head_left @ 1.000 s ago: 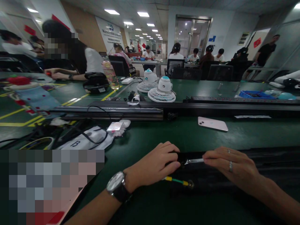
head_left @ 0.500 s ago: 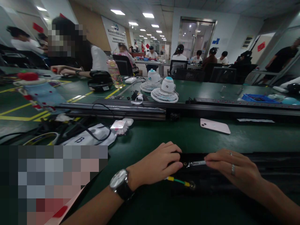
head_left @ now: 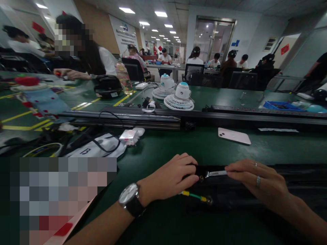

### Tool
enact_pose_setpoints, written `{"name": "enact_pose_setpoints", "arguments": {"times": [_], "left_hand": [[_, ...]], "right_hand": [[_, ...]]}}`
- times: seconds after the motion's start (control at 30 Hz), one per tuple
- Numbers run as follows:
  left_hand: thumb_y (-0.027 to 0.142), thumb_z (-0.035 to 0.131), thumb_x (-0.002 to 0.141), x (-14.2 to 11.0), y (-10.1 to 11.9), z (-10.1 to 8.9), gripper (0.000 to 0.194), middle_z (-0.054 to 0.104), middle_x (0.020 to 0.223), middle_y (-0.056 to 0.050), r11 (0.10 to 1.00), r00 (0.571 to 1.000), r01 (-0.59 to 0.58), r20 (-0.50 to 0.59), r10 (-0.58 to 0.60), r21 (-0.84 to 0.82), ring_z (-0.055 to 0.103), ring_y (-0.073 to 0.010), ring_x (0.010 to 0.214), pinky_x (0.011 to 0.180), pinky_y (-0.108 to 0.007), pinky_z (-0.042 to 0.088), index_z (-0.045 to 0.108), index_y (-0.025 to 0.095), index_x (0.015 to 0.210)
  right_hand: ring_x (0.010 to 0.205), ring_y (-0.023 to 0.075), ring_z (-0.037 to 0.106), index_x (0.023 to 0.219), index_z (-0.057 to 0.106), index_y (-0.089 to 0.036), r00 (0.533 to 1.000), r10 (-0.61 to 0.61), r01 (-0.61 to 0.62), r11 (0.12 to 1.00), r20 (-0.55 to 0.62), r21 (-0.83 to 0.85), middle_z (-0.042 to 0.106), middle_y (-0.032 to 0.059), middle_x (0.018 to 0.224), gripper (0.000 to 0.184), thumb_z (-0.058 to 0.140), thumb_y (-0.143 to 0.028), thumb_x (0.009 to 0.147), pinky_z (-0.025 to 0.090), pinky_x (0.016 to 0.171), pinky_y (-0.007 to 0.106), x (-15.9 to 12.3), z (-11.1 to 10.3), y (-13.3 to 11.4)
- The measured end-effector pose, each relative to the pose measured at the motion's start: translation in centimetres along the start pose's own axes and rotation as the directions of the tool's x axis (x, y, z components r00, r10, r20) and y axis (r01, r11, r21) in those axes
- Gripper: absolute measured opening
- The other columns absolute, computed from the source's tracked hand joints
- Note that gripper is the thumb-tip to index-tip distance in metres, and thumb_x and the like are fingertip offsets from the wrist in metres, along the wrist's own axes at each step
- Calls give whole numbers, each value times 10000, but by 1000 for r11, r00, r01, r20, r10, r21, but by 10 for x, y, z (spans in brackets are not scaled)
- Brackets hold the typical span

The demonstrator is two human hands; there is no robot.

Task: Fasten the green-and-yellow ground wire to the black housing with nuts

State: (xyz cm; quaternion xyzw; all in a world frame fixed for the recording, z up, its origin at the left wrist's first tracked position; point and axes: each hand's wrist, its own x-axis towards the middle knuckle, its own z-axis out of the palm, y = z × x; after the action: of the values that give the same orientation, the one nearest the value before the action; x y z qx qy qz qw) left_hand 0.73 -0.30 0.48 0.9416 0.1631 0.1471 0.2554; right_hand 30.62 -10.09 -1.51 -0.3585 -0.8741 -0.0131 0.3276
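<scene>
In my right hand (head_left: 258,183), a small silver wrench (head_left: 217,173) is pinched between thumb and fingertips. Its head lies just right of a small brass-coloured nut or screw (head_left: 201,178) on a long black bar (head_left: 237,194). My left hand (head_left: 176,177) has its fingers curled over the left end of that bar, with the thumb beside the brass piece. Out from below the left hand comes a short green wire (head_left: 195,196) with yellow sleeves, ending in a round metal terminal (head_left: 209,200) on the bar. What lies under the left fingers is hidden.
A pink phone (head_left: 234,136) lies beyond the bar. Long metal profiles (head_left: 143,119) cross the green table, with two white fans (head_left: 179,97) behind. At left are a white bag (head_left: 99,144) and cables. A co-worker (head_left: 89,54) sits across at the left.
My right hand has drawn the wrench slightly right, its head now off the brass piece and turned a little. The left hand stays in place.
</scene>
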Motion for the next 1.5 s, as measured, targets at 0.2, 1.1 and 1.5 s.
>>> {"name": "enact_pose_setpoints", "arguments": {"times": [0.2, 1.1, 1.5], "left_hand": [[334, 423, 1045, 0, 0, 0, 280, 610, 1138, -62, 1000, 1000, 16, 19, -16, -5, 527, -199, 1057, 967, -377, 418, 645, 190, 956], [337, 421, 1046, -1, -1, 1, 286, 611, 1124, -65, 1000, 1000, -3, 0, 3, -3, 523, -192, 1042, 972, -376, 419, 640, 180, 950], [340, 417, 1049, -1, -1, 1, 287, 605, 1146, -64, 1000, 1000, 12, 17, -12, 0, 519, -195, 1057, 968, -370, 416, 634, 182, 949]], "right_hand": [[1032, 185, 654, 1133, 672, -159, 999, -27, 28, 999, -21, 45, 702, 73, 1131, 230, 525, -28, 1014, 560, 870, 329, 7, 0, -8], [1093, 231, 662, 1216, 665, -164, 999, -47, 47, 999, -16, 1, 701, 90, 1192, 285, 493, -50, 1019, 572, 917, 383, 0, -1, -1], [1000, 185, 694, 1148, 683, -187, 996, -11, 11, 1000, -86, 0, 727, 66, 1107, 259, 549, -28, 993, 579, 840, 295, 8, -6, -12]]}}
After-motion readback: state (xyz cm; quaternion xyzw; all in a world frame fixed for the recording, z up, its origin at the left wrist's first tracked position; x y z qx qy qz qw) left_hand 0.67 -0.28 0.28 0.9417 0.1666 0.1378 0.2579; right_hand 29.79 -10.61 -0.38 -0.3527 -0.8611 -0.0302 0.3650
